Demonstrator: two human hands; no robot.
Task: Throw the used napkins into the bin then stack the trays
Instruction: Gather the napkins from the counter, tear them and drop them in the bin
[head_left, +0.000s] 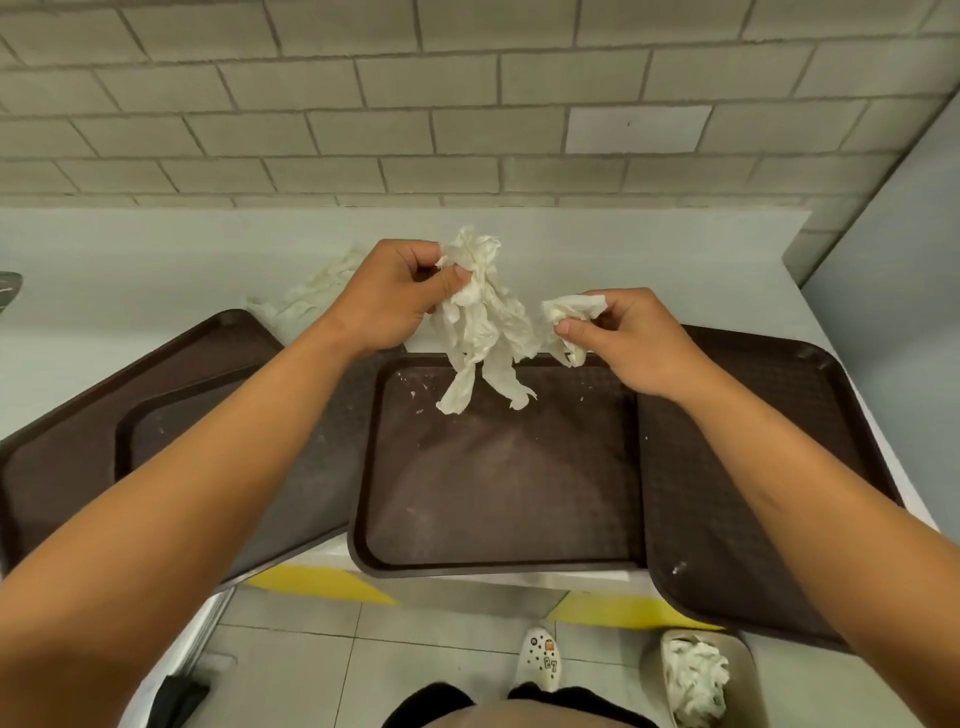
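My left hand (395, 296) grips a long crumpled white napkin (483, 332) that hangs down over the middle brown tray (498, 566). My right hand (623, 338) pinches a smaller crumpled napkin (569, 312) just to its right. Paper crumbs dot the middle tray. A second brown tray (737, 467) lies partly under it on the right. Two more trays (67, 457) overlap on the left. Another used napkin (306, 296) lies on the counter behind my left wrist. A beige bin (740, 654) with napkins inside stands on the floor at the lower right.
The trays sit on a pale counter (649, 254) against a tiled wall (467, 104). The counter's front edge has yellow markings (317, 582). A white clog (540, 657) shows on the tiled floor below. A grey object (8, 291) peeks in at the far left.
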